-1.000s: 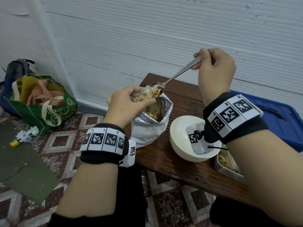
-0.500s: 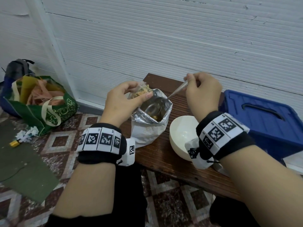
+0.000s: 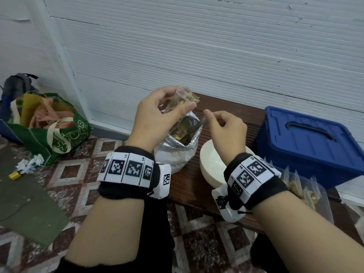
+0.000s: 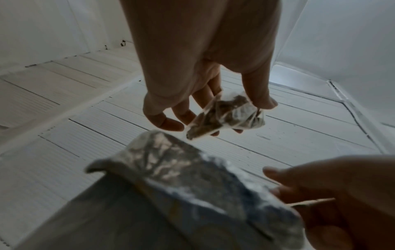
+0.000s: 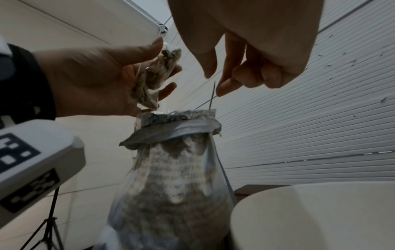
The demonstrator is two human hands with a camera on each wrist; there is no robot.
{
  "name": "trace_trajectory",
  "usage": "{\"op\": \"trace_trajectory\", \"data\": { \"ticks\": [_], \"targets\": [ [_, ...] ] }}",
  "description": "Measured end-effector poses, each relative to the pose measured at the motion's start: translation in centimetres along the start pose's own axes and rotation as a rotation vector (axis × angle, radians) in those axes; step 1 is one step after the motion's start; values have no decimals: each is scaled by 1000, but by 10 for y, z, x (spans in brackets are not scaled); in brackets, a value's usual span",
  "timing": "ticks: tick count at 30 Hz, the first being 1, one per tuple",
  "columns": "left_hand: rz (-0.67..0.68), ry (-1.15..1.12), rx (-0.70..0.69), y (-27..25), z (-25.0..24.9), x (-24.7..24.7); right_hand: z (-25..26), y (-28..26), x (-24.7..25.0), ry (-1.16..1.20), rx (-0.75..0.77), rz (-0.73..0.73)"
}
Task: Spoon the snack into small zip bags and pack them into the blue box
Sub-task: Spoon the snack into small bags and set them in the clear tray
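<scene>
a: what's the left hand point(image 3: 155, 117) got?
b: it pinches a zip bag point(image 3: 182, 102) of snack above the foil bag point(image 3: 177, 152).
a: and the right hand point(image 3: 226, 129)?
b: fingers curled on the spoon point(image 3: 194, 130) handle, bowl down in the foil bag. blue box point(image 3: 307, 142) sits shut to the right.

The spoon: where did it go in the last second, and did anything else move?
The right hand lowered the spoon from above the small zip bag into the foil snack bag. The left hand lifted the zip bag slightly, still holding it. White bowl and blue box stayed put.
</scene>
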State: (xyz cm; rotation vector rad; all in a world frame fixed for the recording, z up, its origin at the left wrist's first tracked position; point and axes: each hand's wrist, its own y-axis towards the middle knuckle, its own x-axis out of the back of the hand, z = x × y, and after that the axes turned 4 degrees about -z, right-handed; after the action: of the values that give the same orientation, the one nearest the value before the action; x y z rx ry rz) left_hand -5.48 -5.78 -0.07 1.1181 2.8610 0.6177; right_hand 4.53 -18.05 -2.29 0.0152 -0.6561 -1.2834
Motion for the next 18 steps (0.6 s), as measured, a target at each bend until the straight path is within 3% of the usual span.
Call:
{"op": "trace_trajectory", "data": {
  "ticks": [9,18],
  "targets": [
    [119,-138,-63,-12,-24,-56,-1,7,52,268,-92,-205],
    [282,-286,68,-43,1,-141,-34,-10,110,408,-318,-276]
  ]
}}
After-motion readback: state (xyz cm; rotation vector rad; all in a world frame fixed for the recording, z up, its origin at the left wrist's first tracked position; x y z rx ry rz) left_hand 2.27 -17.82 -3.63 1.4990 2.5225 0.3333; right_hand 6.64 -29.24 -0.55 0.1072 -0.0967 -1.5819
